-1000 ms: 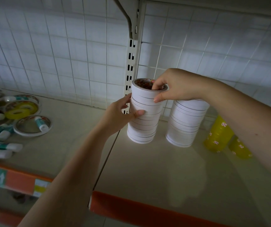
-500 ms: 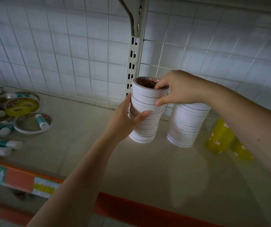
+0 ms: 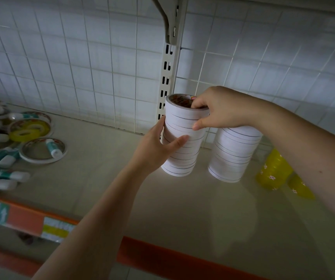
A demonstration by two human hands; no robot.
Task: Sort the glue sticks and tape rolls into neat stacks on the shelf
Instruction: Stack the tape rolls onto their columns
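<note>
- Two bare hands work on a tall stack of white tape rolls that stands upright on a beige shelf, close to the wire-grid back panel
- Left hand wraps around the lower left side of the stack, thumb across the front, grasping it
- Right hand comes from the right and pinches the top roll of that stack, fingertips hooked into the roll's core and thumb pressed on the outer wall
- Just beside it to the right stands a second stack of white tape rolls, also upright, not touched by either hand and partly hidden behind the right forearm
- Further right, near the back, lie yellow tape rolls with small white markings, half covered by the right arm
- Far to the left on the same shelf, well apart from the stacks, loose glue sticks with teal bodies and white caps lie scattered
- Among them sit flat tape rolls, one yellow, and one glue stick rests inside a round ring
- An orange strip runs along the shelf's front edge
</note>
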